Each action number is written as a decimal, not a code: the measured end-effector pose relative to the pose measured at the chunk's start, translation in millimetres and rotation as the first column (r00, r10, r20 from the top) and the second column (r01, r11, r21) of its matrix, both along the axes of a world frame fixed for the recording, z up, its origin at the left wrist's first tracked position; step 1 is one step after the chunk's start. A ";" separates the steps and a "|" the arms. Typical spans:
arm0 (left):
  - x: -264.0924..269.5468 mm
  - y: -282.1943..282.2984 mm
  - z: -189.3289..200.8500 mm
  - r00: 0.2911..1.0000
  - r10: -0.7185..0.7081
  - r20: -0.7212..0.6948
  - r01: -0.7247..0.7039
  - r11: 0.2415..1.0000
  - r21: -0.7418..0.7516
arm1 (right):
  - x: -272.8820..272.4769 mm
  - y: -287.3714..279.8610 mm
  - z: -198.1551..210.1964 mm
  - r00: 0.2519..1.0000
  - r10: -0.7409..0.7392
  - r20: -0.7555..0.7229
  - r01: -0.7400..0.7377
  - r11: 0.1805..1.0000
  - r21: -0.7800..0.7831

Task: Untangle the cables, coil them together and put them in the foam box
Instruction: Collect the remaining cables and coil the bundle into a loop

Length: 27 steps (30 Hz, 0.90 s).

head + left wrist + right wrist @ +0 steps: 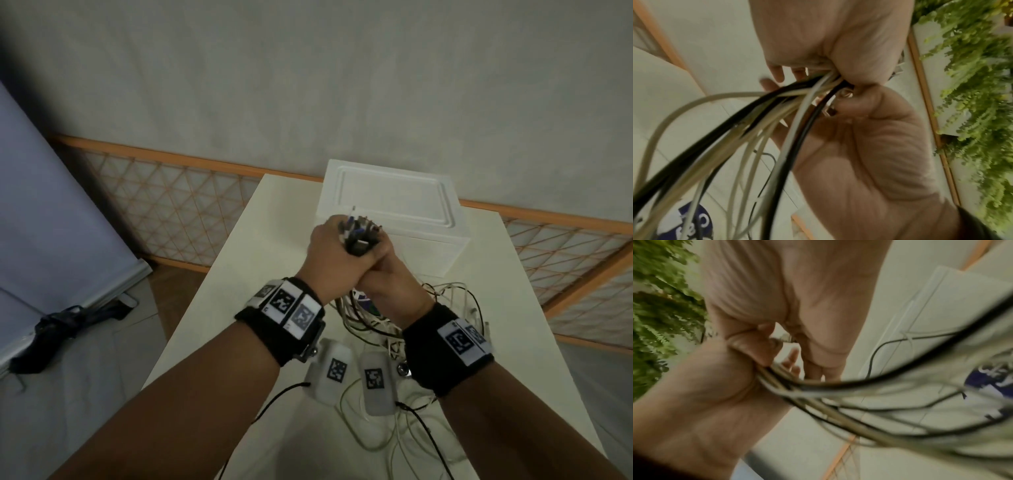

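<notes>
Gathering of the plug ends is in hand: the cables (359, 236) are clamped as one bunch between the left hand (334, 255) and the right hand (387, 270), both raised above the middle of the desk (219, 308), just in front of the foam box (397, 202). The connector tips are seen standing up out of the top of the two fists in the head view, which suggests the ends are being squared off together so that the coil can be started from one common point. In the left wrist view the fingers (863, 68) of the left hand are curled tightly round the bundle, black and pale strands leaving the fist side by side; in the right wrist view the right thumb (754, 347) is pressed over the same strands and the right fingers are wrapped beneath, though blur hides the detail. Below the hands the free lengths hang down and lie in loose loops on the near right part of the desk, some trailing toward its near edge; they are judged not yet coiled. The foam box stands at the far edge of the desk with its lid on, so it is judged that the lid must be lifted before anything is stowed. Two white tagged units (334, 370) lie on the desk near the wrists. A snag among the trailing loops is the likely risk when winding begins.
</notes>
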State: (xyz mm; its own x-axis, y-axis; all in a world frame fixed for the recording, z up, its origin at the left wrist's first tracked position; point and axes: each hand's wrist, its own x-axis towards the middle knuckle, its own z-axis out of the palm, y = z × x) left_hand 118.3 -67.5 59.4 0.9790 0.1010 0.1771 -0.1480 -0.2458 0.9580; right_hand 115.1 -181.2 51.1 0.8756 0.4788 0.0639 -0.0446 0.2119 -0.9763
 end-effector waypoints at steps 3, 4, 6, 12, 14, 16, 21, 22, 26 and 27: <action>3.8 -10.7 9.9 1.000 0.001 0.009 -0.002 0.999 0.045 | -4.8 -3.8 -1.6 0.993 -0.043 -0.111 0.063 0.981 0.184; 5.3 -12.1 11.4 1.000 0.005 0.003 -0.005 0.999 0.051 | -5.8 -5.7 0.4 0.989 -0.066 -0.131 0.092 0.975 0.201; 4.9 -12.7 15.7 1.000 0.019 0.001 -0.019 0.996 0.085 | -5.9 -8.6 4.7 0.991 -0.102 -0.086 0.114 0.982 0.149; 7.1 -6.0 15.1 1.000 -0.003 -0.011 0.003 1.000 0.029 | -10.1 0.0 10.0 0.989 -0.091 0.120 0.104 0.989 -0.106; 8.3 -0.9 16.1 0.998 -0.044 -0.034 0.044 0.999 0.009 | -13.4 3.0 10.8 0.988 -0.115 0.104 0.130 0.980 -0.150; 4.8 4.0 21.4 0.995 -0.085 -0.049 0.086 0.996 0.006 | -13.9 5.1 11.9 0.989 -0.088 0.119 0.110 0.973 -0.201; -7.2 9.5 22.9 0.973 -0.219 -0.079 0.181 0.926 -0.331 | 3.2 4.3 14.0 0.941 -0.079 0.330 0.221 0.880 -0.420; -7.8 11.2 24.5 0.962 -0.263 -0.071 0.185 0.821 -0.541 | 5.5 2.0 14.6 0.914 -0.044 0.404 0.272 0.804 -0.529; -0.9 27.1 42.3 0.952 -0.266 -0.150 0.018 0.539 -0.842 | -3.5 1.9 15.2 0.872 0.114 0.475 0.338 0.563 -0.755; 1.1 29.9 42.1 0.955 -0.238 -0.177 -0.009 0.573 -0.820 | -6.2 4.6 16.0 0.877 0.128 0.464 0.338 0.523 -0.782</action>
